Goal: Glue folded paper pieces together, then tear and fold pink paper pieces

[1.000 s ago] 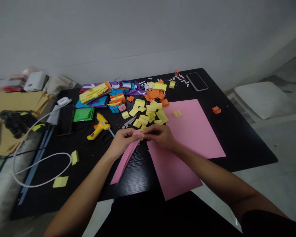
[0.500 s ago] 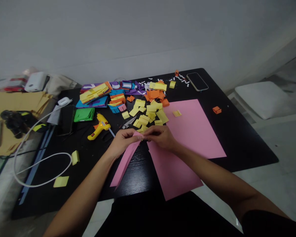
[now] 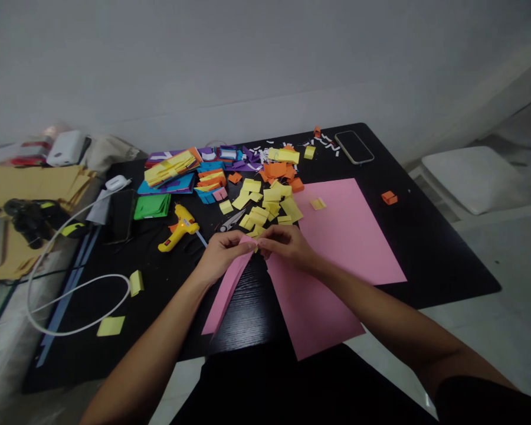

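A long folded strip of pink paper (image 3: 230,289) slants from my fingers down toward the table's front edge. My left hand (image 3: 223,254) is closed on its upper end. My right hand (image 3: 287,245) pinches the tip of the same strip, the fingertips of both hands almost meeting. Under my right hand and forearm lie large pink sheets (image 3: 349,230), one reaching past the table's front edge. Just beyond my fingers is a heap of folded yellow paper pieces (image 3: 272,203), with scissors (image 3: 232,221) beside it, partly covered.
A yellow glue gun (image 3: 179,229) lies left of my hands, near green folded paper (image 3: 153,206). Orange pieces (image 3: 277,171) and white scraps sit farther back. A phone (image 3: 354,147) rests at the back right. A white cable (image 3: 77,330) loops at left; a white stool (image 3: 469,177) stands right.
The lower end of the pink strip has shifted slightly right and its folded layers look closer together. Both hands keep nearly the same place and grip.
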